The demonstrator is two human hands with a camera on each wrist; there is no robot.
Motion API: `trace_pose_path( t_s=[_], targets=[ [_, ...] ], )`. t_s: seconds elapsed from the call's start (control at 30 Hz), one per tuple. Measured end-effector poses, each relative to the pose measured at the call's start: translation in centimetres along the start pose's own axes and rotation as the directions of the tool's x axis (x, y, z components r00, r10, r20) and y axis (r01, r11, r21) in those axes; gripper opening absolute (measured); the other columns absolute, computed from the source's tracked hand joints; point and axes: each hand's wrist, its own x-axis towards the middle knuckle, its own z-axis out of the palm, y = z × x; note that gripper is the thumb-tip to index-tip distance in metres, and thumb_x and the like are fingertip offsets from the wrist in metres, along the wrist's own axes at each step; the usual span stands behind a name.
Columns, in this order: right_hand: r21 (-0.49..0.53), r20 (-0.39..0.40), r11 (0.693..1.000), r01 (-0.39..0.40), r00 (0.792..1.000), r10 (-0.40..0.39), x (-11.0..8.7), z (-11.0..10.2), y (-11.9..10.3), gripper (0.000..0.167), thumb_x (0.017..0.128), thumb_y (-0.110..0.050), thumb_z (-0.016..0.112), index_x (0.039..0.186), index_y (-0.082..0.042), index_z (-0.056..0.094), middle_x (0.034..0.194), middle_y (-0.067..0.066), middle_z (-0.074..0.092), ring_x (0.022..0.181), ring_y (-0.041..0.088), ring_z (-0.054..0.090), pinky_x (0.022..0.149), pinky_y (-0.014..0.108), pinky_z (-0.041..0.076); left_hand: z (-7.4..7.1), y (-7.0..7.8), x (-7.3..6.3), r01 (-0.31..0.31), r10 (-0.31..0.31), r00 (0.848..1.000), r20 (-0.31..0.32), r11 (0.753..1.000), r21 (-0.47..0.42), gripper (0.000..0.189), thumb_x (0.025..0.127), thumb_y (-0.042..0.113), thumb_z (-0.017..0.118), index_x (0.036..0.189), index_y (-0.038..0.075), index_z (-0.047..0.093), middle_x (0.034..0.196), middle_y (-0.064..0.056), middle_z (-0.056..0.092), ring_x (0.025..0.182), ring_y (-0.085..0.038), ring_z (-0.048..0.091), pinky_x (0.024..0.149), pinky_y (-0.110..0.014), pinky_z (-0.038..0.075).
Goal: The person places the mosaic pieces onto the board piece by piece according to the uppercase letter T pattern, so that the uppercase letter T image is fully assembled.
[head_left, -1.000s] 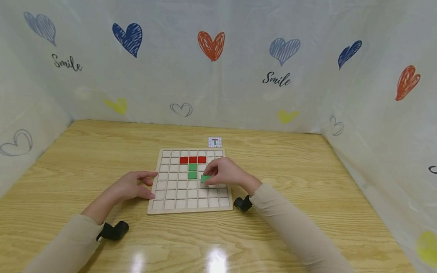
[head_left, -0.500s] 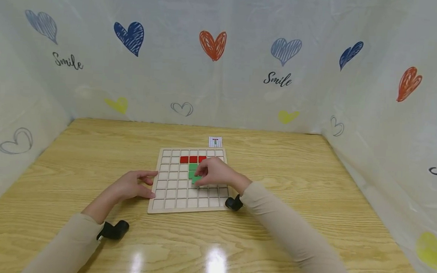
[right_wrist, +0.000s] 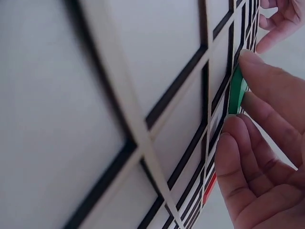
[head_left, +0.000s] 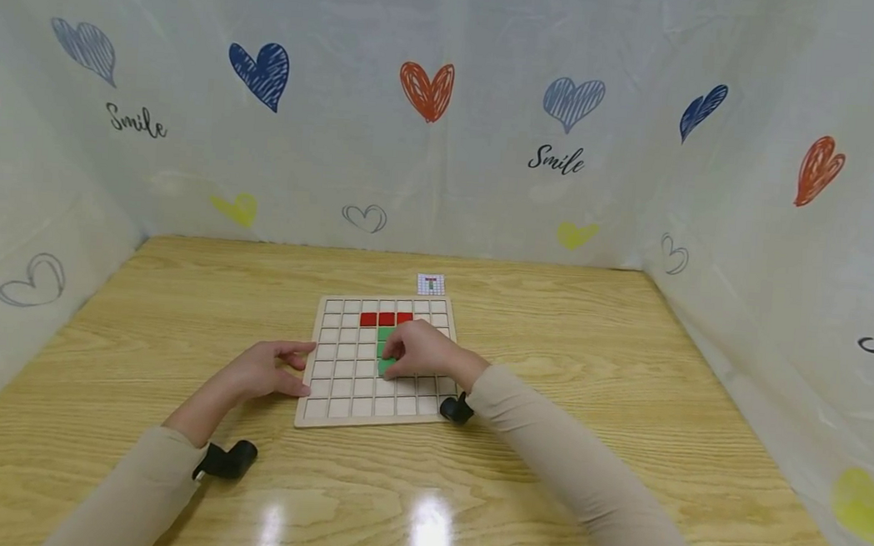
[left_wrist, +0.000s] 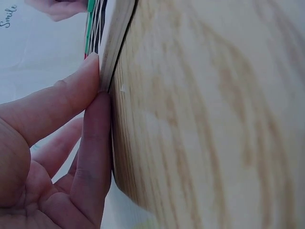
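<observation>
My right hand is over the middle of a wooden grid board and pinches a green square tile between thumb and fingertips. In the right wrist view that green tile lies at the grid, tucked between the fingers. Above it in the same column are two green tiles, partly covered by the hand. A row of three red tiles tops that column. At the board's left edge, my left hand rests its fingertips and thumb against the side, as the left wrist view shows close up.
A small printed card with a grid pattern lies just behind the board. The board sits on a wood-grain table, with a white curtain printed with hearts around its back and sides. A black wrist camera hangs at the right sleeve.
My right hand has moved left across the board with the green tile, bringing it in line below the other two green tiles. My left hand has stayed at the board's edge.
</observation>
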Motion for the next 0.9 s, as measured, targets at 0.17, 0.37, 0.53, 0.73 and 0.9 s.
trace_pose_path(
  t_s=[0.17,0.37,0.53,0.73,0.9],
  targets=[
    [-0.01,-0.007,1.0,-0.024,1.0,0.023,0.2,0.2,-0.2,0.015,0.074,-0.015,0.08,0.086,-0.009,0.072,0.074,-0.006,0.061,0.071,0.007,0.053,0.065,0.02,0.044,0.0,0.0,0.0,0.013,-0.013,1.0,-0.003,1.0,0.0,0.073,0.074,0.01,0.079,0.137,-0.002,0.043,0.107,-0.016,0.053,0.078,-0.018,0.052,0.068,-0.029,0.041],
    [0.006,-0.01,1.0,-0.02,1.0,0.02,0.1,0.1,-0.3,0.016,0.074,-0.014,0.08,0.086,-0.009,0.072,0.074,-0.006,0.06,0.071,0.008,0.052,0.065,0.02,0.044,-0.1,0.1,-0.1,0.005,-0.005,1.0,-0.001,1.0,0.003,0.074,0.074,0.01,0.079,0.137,-0.003,0.042,0.108,-0.018,0.052,0.079,-0.019,0.053,0.068,-0.029,0.042],
    [0.023,-0.014,0.999,0.04,0.999,-0.039,-0.4,-0.3,-0.1,0.018,0.075,-0.012,0.079,0.09,-0.008,0.071,0.08,-0.002,0.063,0.073,0.007,0.053,0.067,0.02,0.044,0.0,0.2,-0.1,0.018,-0.018,1.0,-0.004,1.0,0.006,0.073,0.074,0.011,0.079,0.137,-0.001,0.043,0.108,-0.016,0.053,0.082,-0.021,0.049,0.069,-0.029,0.039],
    [0.023,-0.037,0.997,0.069,0.997,-0.068,-1.9,-1.3,0.1,0.021,0.077,-0.012,0.077,0.096,-0.007,0.071,0.089,0.002,0.063,0.076,0.01,0.053,0.069,0.022,0.045,0.1,0.1,0.1,0.014,-0.014,1.0,-0.007,1.0,0.004,0.073,0.074,0.01,0.079,0.137,-0.001,0.043,0.108,-0.016,0.053,0.082,-0.022,0.049,0.069,-0.03,0.04],
    [0.024,-0.075,0.996,0.086,0.994,-0.084,-3.4,-2.1,0.7,0.021,0.076,-0.011,0.077,0.096,-0.005,0.071,0.089,0.003,0.061,0.076,0.01,0.053,0.069,0.022,0.046,0.1,-0.1,0.1,0.013,-0.013,1.0,-0.005,1.0,0.008,0.073,0.074,0.011,0.079,0.137,-0.001,0.043,0.108,-0.015,0.053,0.084,-0.022,0.048,0.07,-0.03,0.04]
  ],
)
